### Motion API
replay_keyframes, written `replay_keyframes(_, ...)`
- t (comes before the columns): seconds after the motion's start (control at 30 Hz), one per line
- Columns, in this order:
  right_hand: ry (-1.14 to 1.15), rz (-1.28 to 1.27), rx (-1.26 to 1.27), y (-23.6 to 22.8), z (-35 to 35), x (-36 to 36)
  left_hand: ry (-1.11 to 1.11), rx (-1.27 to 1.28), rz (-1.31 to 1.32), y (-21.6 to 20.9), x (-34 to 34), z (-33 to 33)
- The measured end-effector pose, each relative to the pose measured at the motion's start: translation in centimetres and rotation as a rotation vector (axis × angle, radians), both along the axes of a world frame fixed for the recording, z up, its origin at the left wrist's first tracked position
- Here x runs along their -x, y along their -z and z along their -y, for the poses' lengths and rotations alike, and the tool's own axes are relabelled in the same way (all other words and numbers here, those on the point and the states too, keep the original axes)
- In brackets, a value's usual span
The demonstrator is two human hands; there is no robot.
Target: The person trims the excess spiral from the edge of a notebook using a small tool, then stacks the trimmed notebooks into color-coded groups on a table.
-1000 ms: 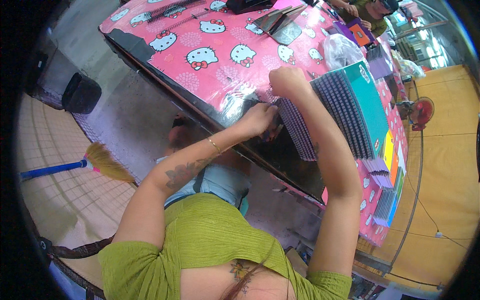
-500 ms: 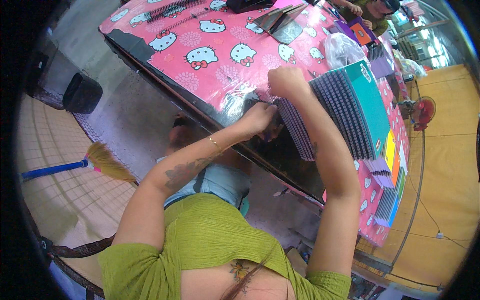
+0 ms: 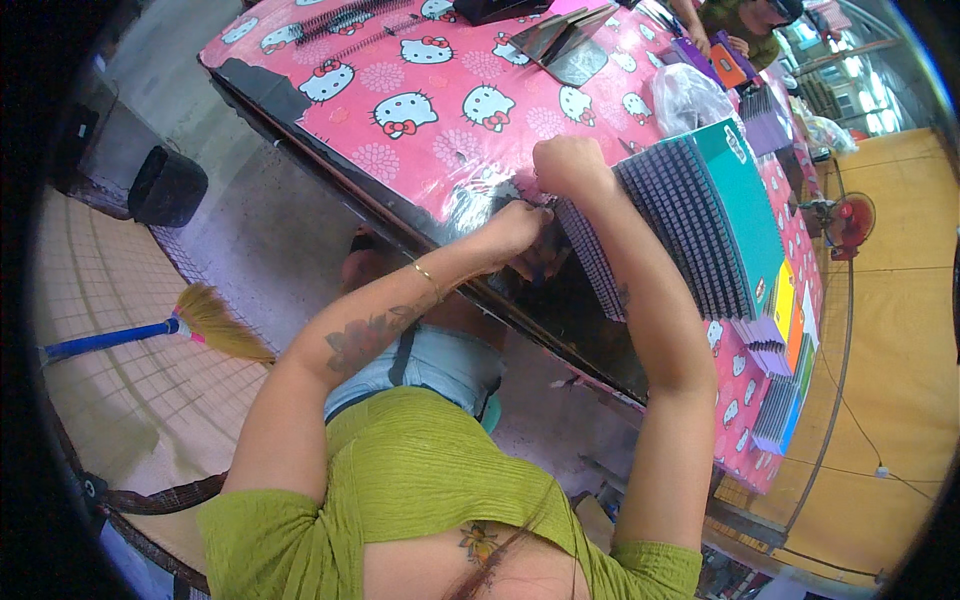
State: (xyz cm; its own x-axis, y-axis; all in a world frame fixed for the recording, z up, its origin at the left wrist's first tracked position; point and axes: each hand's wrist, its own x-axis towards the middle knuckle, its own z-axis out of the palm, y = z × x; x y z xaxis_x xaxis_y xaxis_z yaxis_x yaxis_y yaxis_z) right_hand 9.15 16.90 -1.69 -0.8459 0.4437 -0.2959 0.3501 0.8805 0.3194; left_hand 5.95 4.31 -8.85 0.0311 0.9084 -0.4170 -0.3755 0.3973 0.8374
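Observation:
A tall stack of spiral-bound notebooks with a teal cover on top stands on the table, coil edges toward me. Just left of it, partly under my right forearm, a row of coil binding runs along one notebook's edge. My left hand is closed at the upper end of that row, fingertips pinched together. My right hand is closed in a fist slightly farther away, above the same end. What either hand holds is hidden by the fingers. A dark, glossy surface lies under the near notebook.
A pink patterned cloth covers the table. Loose black coils and a dark stand lie toward the back. A clear plastic bag and more notebooks flank the stack. Another person's hand is at the far right.
Both hands stay at the coil's end with only slight shifts. The view has moved a little. The other person's arm at the far end has changed position.

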Motion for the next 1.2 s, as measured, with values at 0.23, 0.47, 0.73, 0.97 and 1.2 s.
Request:
replay_keyframes(0.23,0.011,-0.008,-0.018,0.1,0.1,-0.2,0.022,0.09,0.013,-0.9,0.4,0.2)
replay_keyframes(0.47,0.009,0.004,-0.015,0.2,-0.3,-0.3,0.074,0.096,0.023,-1.7,0.6,0.4)
replay_keyframes(0.73,0.016,0.009,-0.009,0.1,-0.1,-0.2,0.025,0.048,0.029,-0.9,0.1,0.0)
replay_keyframes(0.97,-0.029,-0.022,0.002,0.8,-0.4,-0.2,0.058,0.051,-0.07,-0.3,0.0,-0.4)
replay_keyframes(1.2,-0.033,0.008,-0.025,0.8,0.0,-0.1,0.117,0.106,0.059,-1.6,1.4,-0.1)
